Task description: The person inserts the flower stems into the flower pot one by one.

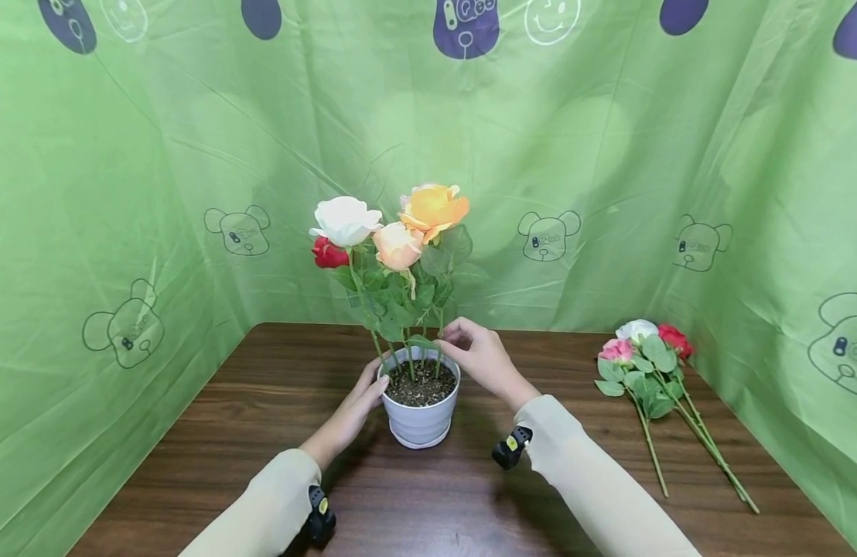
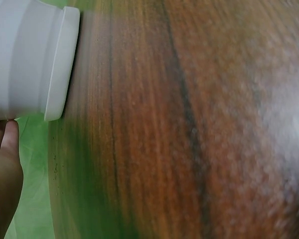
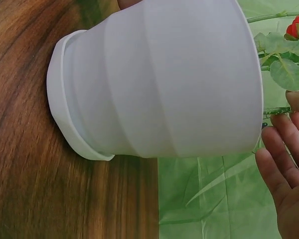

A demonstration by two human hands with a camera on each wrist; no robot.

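Note:
A white ribbed flower pot (image 1: 420,424) stands on its saucer, filled with dark soil (image 1: 423,391). Several rose stems rise from the soil, bearing a white rose (image 1: 346,221), a peach rose (image 1: 397,246), an orange rose (image 1: 435,209) and a red rose (image 1: 329,253). My left hand (image 1: 353,404) holds the pot's left side, thumb by the front rim and fingers partly hidden behind it. At the right rim, my right hand (image 1: 480,360) pinches a rose stem (image 3: 278,111) low down between thumb and index finger, the other fingers loosely bent.
To the right on the wooden table (image 1: 540,495) lie several cut roses: a pink rose (image 1: 616,350), a white rose (image 1: 637,330) and a red rose (image 1: 674,340), stems pointing toward the front. A green printed curtain (image 1: 498,155) surrounds the table's back and sides.

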